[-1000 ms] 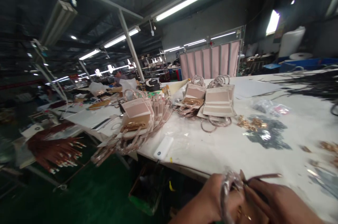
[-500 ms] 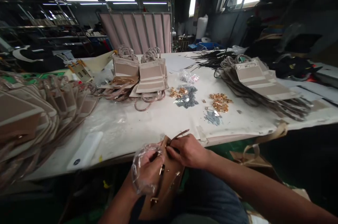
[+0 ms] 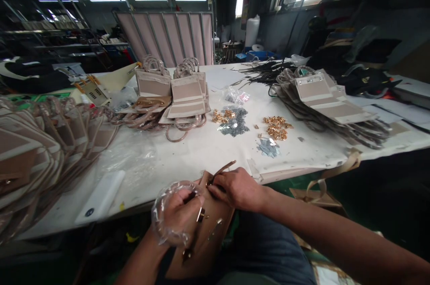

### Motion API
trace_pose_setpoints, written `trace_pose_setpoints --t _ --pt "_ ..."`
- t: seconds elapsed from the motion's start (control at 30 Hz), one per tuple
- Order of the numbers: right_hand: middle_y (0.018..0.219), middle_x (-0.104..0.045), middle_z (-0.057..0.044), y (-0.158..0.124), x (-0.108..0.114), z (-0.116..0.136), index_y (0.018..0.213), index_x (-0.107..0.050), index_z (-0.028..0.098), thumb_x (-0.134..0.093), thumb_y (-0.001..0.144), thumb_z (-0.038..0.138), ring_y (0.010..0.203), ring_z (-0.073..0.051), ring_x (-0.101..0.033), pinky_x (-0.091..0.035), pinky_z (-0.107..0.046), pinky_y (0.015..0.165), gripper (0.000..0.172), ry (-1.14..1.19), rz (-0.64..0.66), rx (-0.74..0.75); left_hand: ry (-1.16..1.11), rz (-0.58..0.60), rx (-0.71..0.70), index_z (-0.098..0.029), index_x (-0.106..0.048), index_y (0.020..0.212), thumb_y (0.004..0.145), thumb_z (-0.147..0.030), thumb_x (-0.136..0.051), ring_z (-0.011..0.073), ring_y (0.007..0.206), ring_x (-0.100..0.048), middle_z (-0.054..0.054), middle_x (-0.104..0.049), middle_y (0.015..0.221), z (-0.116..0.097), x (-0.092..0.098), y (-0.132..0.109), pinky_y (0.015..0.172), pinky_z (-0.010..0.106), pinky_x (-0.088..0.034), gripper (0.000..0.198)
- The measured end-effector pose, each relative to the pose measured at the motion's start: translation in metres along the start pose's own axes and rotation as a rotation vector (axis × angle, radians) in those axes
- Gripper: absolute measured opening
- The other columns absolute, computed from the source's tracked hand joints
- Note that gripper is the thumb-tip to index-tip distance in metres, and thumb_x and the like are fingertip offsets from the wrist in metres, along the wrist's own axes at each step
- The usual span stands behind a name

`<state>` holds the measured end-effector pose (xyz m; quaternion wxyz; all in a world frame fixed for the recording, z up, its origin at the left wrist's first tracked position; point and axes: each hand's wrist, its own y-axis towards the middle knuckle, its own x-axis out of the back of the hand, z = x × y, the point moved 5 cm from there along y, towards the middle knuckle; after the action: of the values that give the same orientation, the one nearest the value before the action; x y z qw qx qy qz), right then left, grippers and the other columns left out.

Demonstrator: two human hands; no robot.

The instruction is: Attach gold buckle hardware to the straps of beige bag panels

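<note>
In front of me, below the table edge, a brown handbag with gold fittings lies tilted over my lap. My left hand is closed at its left side, fingers curled on the bag; what is inside the grip is partly hidden. A plastic-wrapped handle loops around that hand. At the bag's upper edge, my right hand pinches a narrow brown strap, whose free end sticks up past the fingers. A gold clasp shows just right of my left hand.
Piles of gold fittings and grey metal plates lie on the white table. Stacks of beige bags stand left, centre and right. A white oblong object lies near the left front edge.
My view has shifted slightly, and the bag and both hands sit a little further left in the picture. My left hand has turned slightly away from the bag; the right keeps its pinch.
</note>
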<state>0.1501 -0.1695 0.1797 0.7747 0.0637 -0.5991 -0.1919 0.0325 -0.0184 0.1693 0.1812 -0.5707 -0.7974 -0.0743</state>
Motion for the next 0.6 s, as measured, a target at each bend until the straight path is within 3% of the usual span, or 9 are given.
trace_pose_setpoints --t 0.07,0.13,0.23,0.3,0.43,0.6 --pt "0.092 -0.076 -0.003 0.001 0.004 -0.001 0.095 -0.068 0.018 -0.051 0.115 0.042 0.079 -0.017 -0.071 -0.032 -0.034 0.062 0.035 -0.04 0.012 -0.008 -0.011 0.02 0.02 -0.017 -0.082 0.105 0.081 -0.058 -0.07 0.0398 0.136 -0.062 0.016 -0.078 0.124 0.0 0.001 0.0 0.119 0.051 -0.046 0.05" --pt "0.093 -0.076 -0.003 0.001 0.007 0.0 0.096 -0.068 0.018 -0.05 0.115 0.043 0.08 -0.017 -0.071 -0.031 -0.034 0.062 0.036 -0.053 -0.009 -0.028 -0.035 -0.013 0.067 -0.015 -0.08 0.103 0.077 -0.06 -0.072 0.0395 0.122 -0.067 0.016 -0.079 0.112 0.0 0.0 -0.001 0.106 0.048 -0.053 0.053" --pt "0.092 -0.076 -0.003 0.0 0.009 0.003 0.096 -0.067 0.018 -0.049 0.115 0.044 0.075 -0.017 -0.069 -0.03 -0.035 0.061 0.037 -0.067 -0.084 -0.085 -0.106 -0.089 0.144 -0.015 -0.079 0.094 0.07 -0.061 -0.076 0.0317 0.092 -0.07 0.01 -0.076 0.089 0.001 -0.004 -0.005 0.083 0.04 -0.057 0.052" --pt "0.091 -0.076 -0.003 0.001 0.008 0.005 0.095 -0.067 0.018 -0.048 0.115 0.044 0.071 -0.016 -0.067 -0.028 -0.035 0.061 0.038 -0.064 -0.12 -0.119 -0.161 -0.139 0.14 -0.016 -0.077 0.085 0.07 -0.059 -0.077 0.0262 0.084 -0.067 0.006 -0.072 0.08 -0.001 -0.007 -0.009 0.076 0.034 -0.055 0.045" --pt "0.085 -0.074 -0.002 0.001 0.005 0.008 0.092 -0.067 0.018 -0.049 0.114 0.041 0.066 -0.015 -0.062 -0.03 -0.034 0.061 0.037 0.047 -0.158 -0.101 -0.174 -0.156 0.126 -0.018 -0.079 0.088 0.077 -0.055 -0.077 0.023 0.086 -0.066 0.004 -0.074 0.084 -0.006 -0.011 -0.018 0.078 0.03 -0.055 0.039" --pt "0.079 -0.071 -0.004 -0.002 0.001 0.011 0.085 -0.066 0.017 -0.044 0.114 0.04 0.063 -0.014 -0.058 -0.032 -0.032 0.062 0.043 0.208 -0.212 -0.061 -0.072 -0.15 0.118 -0.017 -0.08 0.092 0.078 -0.058 -0.076 0.0286 0.095 -0.071 0.007 -0.078 0.09 -0.007 -0.008 -0.021 0.084 0.034 -0.058 0.043"
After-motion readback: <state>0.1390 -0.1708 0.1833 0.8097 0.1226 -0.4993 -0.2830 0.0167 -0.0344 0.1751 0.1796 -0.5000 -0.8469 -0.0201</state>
